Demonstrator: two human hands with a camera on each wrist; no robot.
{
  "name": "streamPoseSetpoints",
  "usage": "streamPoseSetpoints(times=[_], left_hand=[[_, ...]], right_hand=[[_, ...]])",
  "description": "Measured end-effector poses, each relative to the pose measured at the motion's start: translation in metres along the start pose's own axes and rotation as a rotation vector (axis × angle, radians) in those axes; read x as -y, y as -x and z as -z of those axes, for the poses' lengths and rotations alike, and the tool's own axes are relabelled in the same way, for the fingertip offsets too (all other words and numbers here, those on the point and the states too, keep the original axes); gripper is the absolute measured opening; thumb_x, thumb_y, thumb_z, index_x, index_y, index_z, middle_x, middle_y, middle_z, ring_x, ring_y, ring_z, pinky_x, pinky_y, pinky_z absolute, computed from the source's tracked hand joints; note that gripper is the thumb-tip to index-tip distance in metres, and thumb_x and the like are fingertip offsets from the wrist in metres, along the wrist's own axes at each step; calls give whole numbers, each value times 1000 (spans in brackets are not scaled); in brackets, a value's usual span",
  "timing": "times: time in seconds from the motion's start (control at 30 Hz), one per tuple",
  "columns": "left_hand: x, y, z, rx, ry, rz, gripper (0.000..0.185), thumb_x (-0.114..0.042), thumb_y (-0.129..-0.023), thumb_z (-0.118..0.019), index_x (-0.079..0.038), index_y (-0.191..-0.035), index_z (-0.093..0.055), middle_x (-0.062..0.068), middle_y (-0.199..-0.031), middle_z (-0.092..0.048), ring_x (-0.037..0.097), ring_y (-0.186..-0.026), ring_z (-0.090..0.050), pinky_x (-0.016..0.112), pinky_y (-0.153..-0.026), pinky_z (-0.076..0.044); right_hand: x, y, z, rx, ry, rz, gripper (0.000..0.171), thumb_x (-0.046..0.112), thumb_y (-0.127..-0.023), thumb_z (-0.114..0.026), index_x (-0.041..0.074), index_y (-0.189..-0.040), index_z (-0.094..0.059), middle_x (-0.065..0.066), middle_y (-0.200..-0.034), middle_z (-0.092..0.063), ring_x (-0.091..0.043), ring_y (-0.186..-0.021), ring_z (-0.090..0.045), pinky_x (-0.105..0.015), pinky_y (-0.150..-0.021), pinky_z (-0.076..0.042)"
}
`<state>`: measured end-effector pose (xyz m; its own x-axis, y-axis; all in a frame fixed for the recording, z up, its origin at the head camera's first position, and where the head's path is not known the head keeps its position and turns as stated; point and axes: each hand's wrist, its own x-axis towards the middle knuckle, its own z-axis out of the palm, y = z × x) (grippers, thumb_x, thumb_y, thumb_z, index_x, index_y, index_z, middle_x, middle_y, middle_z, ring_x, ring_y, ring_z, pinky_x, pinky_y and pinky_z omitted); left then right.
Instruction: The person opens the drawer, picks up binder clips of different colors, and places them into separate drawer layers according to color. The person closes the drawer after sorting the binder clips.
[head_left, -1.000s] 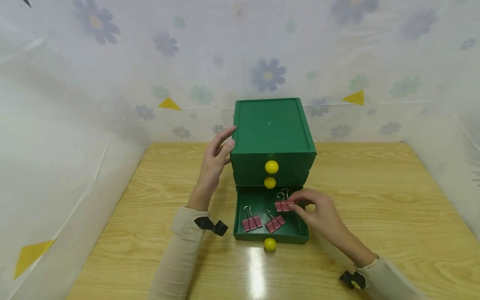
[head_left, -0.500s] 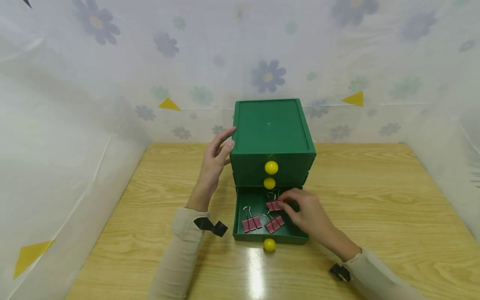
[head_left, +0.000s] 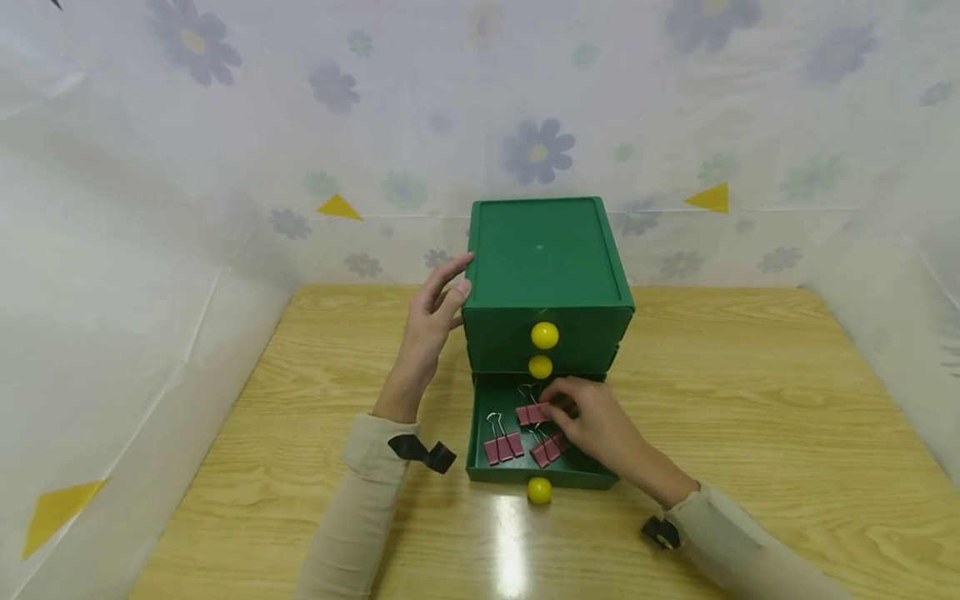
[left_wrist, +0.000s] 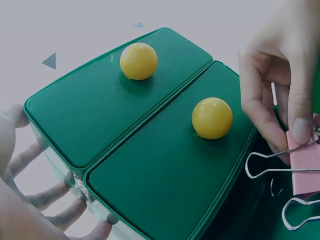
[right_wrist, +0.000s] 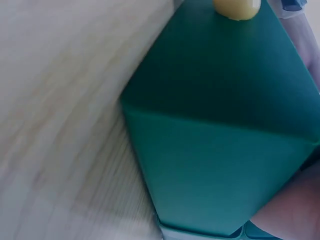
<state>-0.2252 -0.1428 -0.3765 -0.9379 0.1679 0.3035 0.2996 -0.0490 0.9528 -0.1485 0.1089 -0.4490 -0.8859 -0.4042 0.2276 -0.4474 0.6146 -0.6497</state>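
A green drawer cabinet (head_left: pixel 543 258) with yellow ball knobs stands on the table, its bottom drawer (head_left: pixel 495 476) pulled out. My left hand (head_left: pixel 429 323) rests its fingers against the cabinet's left side; the left wrist view shows those fingers spread along the wall. Over the drawer my right hand (head_left: pixel 600 425) pinches a pink binder clip (head_left: pixel 529 414) between thumb and fingers, wire handles toward the back. Two more pink clips lie in the drawer: a left clip (head_left: pixel 503 448) and a right clip (head_left: pixel 547 451), the latter near my right fingertips. The right wrist view mainly catches the drawer's outside (right_wrist: pixel 210 170).
Above the open drawer, two drawers with an upper knob (head_left: pixel 544 336) and a lower knob (head_left: pixel 540 367) are pushed in. The wooden table (head_left: pixel 750 400) extends on both sides. A flowered sheet (head_left: pixel 420 125) hangs behind, with yellow triangles on it.
My right hand has shifted left within the drawer, carrying the pinched binder clip toward the drawer's middle. My left hand stays at the cabinet's side.
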Motion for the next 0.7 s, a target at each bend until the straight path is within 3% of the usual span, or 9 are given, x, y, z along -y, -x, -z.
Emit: streamPoseSetpoints(times=[0.17, 0.43, 0.7], left_hand=[[0, 1, -2, -2, 1, 0, 45, -33, -106, -55, -26, -150, -54, -9, -155, -45, 20, -136, -50, 59, -103, -46], [1, 1, -2, 3, 4, -9, 45, -30, -106, -54, -24, -151, -54, -8, -155, -44, 22, -136, -50, 60, -102, -47], [2, 0, -3, 8, 11, -16, 45, -29, -107, -54, -24, -151, -54, -8, -156, -43, 22, -136, -50, 60, -102, -46]], right_hand=[[-1, -5, 1, 57, -55, -51, 11, 2, -91, -76, 9, -100, -75, -1, -96, -73, -8, -79, -68, -25, -70, -57], [-3, -5, -2, 70, -57, -63, 11, 2, -90, -77, 10, -98, -74, 0, -94, -72, -7, -78, -68, -24, -68, -56], [-4, -3, -7, -6, 27, -11, 13, 1, -87, -79, 10, -95, -74, 1, -90, -72, -6, -74, -65, -25, -67, -56]])
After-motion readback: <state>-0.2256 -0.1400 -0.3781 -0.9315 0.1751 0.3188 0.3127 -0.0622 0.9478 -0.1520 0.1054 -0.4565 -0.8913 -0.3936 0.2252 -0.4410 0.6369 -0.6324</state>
